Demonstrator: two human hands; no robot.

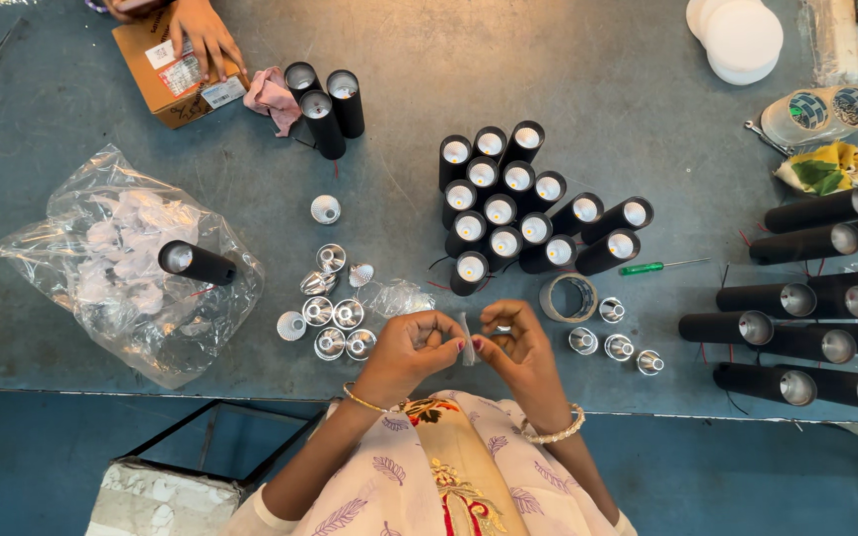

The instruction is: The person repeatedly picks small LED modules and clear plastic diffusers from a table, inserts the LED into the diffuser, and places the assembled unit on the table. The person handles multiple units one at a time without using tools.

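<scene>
My left hand [411,347] and my right hand [516,342] meet at the table's near edge, fingertips pinching a small clear plastic film or wrapper [466,338] between them. Just left of my hands lies a cluster of shiny silver reflector cups [332,328] beside a small crumpled clear bag [395,296]. To the right sit three more silver cups [616,346] and a roll of tape [568,297]. Beyond my hands stands a group of upright black tube housings [508,213] with white inner ends.
A large clear plastic bag [116,263] with a black tube [197,263] on it lies at left. Black tubes [796,328] lie stacked at right, next to a green screwdriver [659,267]. Another person's hand [201,35] rests on a cardboard box [166,65] far left. White discs [742,40] sit far right.
</scene>
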